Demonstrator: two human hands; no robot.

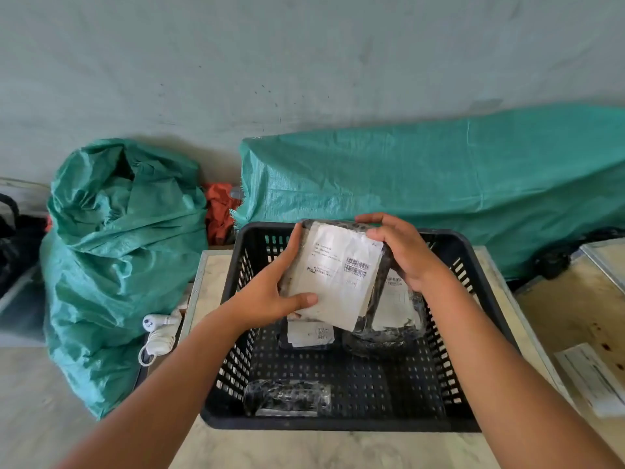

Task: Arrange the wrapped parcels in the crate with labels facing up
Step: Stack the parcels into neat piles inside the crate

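A black slotted plastic crate (487, 336) stands on a pale table. Both my hands hold one black-wrapped parcel (338, 279) above the crate's far half, its white label with barcode facing up. My left hand (270, 292) grips its near left edge, thumb on the label. My right hand (402, 252) grips its far right corner. Under it lie two parcels with labels up: a small one (311, 335) and a larger one (395, 316) to the right. A third small parcel (287, 397) lies at the crate's near left, black wrap showing, no label visible.
A bulging green sack (115, 258) stands left of the table, and a long green sack (439, 191) lies behind the crate. White earphones and cable (157, 333) rest at the table's left edge. A wooden board with a paper slip (595, 380) sits right.
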